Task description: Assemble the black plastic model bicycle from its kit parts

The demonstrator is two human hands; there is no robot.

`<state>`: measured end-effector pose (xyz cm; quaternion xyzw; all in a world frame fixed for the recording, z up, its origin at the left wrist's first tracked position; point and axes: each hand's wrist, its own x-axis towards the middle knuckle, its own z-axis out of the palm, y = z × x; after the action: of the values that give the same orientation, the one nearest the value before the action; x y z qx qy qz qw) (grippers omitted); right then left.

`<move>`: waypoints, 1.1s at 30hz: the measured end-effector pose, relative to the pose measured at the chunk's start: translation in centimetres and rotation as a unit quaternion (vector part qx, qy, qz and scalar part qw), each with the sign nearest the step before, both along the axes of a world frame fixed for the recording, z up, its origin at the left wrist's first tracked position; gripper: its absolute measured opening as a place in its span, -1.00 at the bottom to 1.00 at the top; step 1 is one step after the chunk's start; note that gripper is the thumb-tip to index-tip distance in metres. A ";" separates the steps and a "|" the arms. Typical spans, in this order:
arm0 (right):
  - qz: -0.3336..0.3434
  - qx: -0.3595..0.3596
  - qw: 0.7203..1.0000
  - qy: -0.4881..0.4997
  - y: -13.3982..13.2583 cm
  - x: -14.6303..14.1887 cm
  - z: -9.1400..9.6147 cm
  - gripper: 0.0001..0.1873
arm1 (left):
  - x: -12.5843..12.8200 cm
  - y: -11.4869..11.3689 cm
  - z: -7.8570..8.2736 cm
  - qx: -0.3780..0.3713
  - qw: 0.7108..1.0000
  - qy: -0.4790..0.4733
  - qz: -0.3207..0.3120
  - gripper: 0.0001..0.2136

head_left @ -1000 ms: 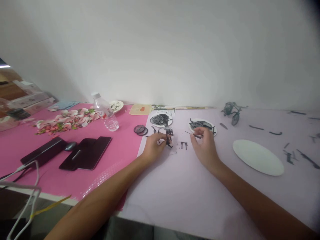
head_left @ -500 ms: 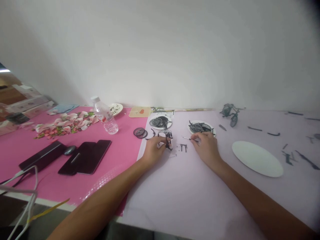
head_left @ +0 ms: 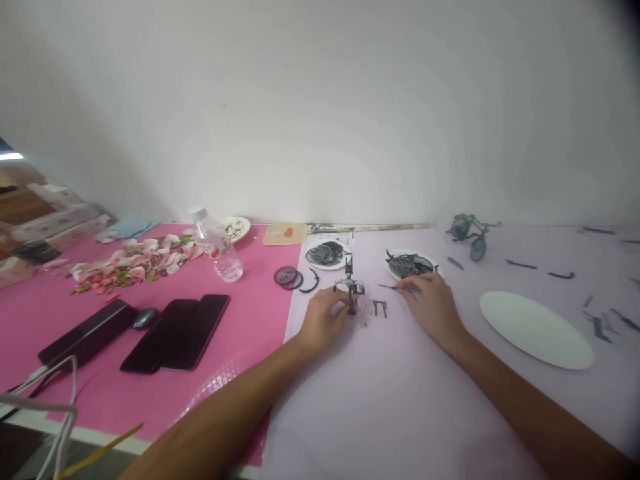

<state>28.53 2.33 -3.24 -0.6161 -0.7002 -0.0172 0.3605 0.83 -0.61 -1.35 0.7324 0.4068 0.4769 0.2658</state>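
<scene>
My left hand (head_left: 324,321) is closed on a small black model bicycle frame (head_left: 353,287), which stands upright just above the table. Thumb and fingertips pinch its lower part. To its right, my right hand (head_left: 429,305) pinches a thin dark stick-like piece (head_left: 389,287) that points left towards the frame; its exact kind is too small to make out. Between the hands lies a small black two-legged part (head_left: 380,308). Left of the frame are a curved black strip (head_left: 313,283) and two black spoked wheels (head_left: 288,277).
Two white plates with black bicycle parts, a left plate (head_left: 313,265) and a right plate (head_left: 434,268), stand behind my hands. At the right are an assembled model bicycle (head_left: 469,233) and a white oval plate (head_left: 537,330). A water bottle (head_left: 219,247) and phones (head_left: 175,333) stand left.
The view has shifted, so the scene sits slightly lower and farther right. The bicycle frame has turned in my left hand. The thin piece in my right hand has changed its tilt.
</scene>
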 end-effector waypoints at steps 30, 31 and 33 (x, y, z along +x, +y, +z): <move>0.085 0.046 0.995 0.037 -1.0 -2.3 1.4 -0.83 | -0.8 1.1 0.3 0.008 0.999 -0.031 0.022 -0.67; 0.088 0.028 0.994 0.055 -1.2 -2.5 1.5 -0.83 | -1.2 1.4 0.5 0.012 0.999 -0.037 0.032 -0.67; 0.090 -0.004 0.992 0.087 -1.6 -2.7 1.6 -0.80 | -2.1 2.3 1.0 0.026 0.997 -0.047 0.048 -0.71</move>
<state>25.82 0.74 -1.61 -0.5513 -0.7187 0.0717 0.4177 -1.23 1.67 -0.37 0.6951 0.4163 0.5336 0.2425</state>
